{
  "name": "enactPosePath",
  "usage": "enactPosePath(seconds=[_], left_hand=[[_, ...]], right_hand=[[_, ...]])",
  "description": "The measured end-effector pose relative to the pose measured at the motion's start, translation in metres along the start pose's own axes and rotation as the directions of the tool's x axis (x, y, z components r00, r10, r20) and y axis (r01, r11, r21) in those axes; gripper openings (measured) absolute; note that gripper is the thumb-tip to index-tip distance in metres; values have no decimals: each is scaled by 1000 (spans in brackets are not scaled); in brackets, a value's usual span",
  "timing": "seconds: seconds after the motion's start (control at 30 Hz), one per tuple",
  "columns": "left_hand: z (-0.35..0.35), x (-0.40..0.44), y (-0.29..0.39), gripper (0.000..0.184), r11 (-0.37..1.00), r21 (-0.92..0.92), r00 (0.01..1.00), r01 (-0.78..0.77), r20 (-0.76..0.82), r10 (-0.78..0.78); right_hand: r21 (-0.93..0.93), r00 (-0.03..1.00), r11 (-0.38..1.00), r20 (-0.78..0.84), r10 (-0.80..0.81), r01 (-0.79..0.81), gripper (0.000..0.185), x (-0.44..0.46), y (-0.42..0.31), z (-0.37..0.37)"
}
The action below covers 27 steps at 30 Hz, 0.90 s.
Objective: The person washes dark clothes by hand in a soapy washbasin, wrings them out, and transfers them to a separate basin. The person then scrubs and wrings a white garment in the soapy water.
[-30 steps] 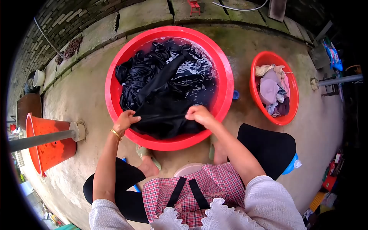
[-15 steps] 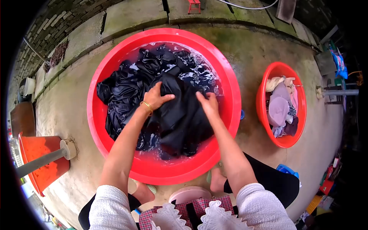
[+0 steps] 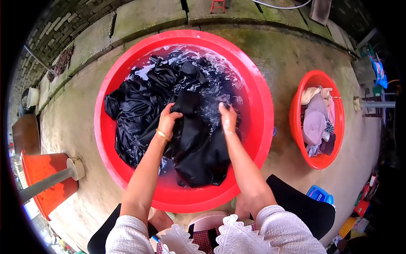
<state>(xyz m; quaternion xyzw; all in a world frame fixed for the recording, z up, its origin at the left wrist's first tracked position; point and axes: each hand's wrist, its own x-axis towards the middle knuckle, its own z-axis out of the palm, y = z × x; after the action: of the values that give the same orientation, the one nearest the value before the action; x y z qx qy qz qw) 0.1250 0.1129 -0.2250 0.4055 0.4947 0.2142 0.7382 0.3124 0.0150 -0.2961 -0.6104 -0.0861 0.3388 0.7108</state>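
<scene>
A large red basin point(image 3: 260, 127) holds dark, sudsy water and a heap of wet black cloth point(image 3: 141, 103). At the middle of the basin, my left hand point(image 3: 168, 122), with a gold bangle at the wrist, is closed on a black garment point(image 3: 198, 148), thumb on top and fingers partly hidden by cloth. My right hand point(image 3: 228, 118) is wet and curled at the garment's right side, at the water's surface. Its thumb points up and a dark bit of cloth shows at its tip; the other fingers are partly hidden. The garment's lower part bunches between my forearms.
To the right stands a smaller red-orange basin point(image 3: 297, 127) with light and purple clothes point(image 3: 315, 122). An orange bucket point(image 3: 53, 165) and a grey pole point(image 3: 46, 185) are at the left. A blue packet point(image 3: 319, 194) lies by my right knee. Stone slabs point(image 3: 148, 21) line the back.
The black garment has shifted toward me and hangs narrower between my hands. Foamy water now shows beside my right hand. Both hands have turned, thumbs pointing more upward.
</scene>
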Motion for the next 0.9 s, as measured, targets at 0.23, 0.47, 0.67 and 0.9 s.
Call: enactPosePath(seconds=[0.23, 0.47, 0.67, 0.9], left_hand=[[-61, 30, -52, 41, 828, -553, 993, 98, 114, -41], [29, -63, 3, 23, 896, -441, 986, 49, -122, -113], [-1, -15, 40, 45, 988, 26, 982, -151, -110, 153], [6, 31, -50, 54, 588, 809, 993, 17, -81, 82]], right_hand=[[-337, 697, 669, 605, -385, 662, 19, -142, -121, 127], [-659, 765, 389, 537, -356, 644, 33, -69, -80, 105], [-894, 991, 447, -83, -101, -30, 49, 30, -58, 25], [-735, 735, -41, 678, -22, 677, 26, -1, 3, 7]])
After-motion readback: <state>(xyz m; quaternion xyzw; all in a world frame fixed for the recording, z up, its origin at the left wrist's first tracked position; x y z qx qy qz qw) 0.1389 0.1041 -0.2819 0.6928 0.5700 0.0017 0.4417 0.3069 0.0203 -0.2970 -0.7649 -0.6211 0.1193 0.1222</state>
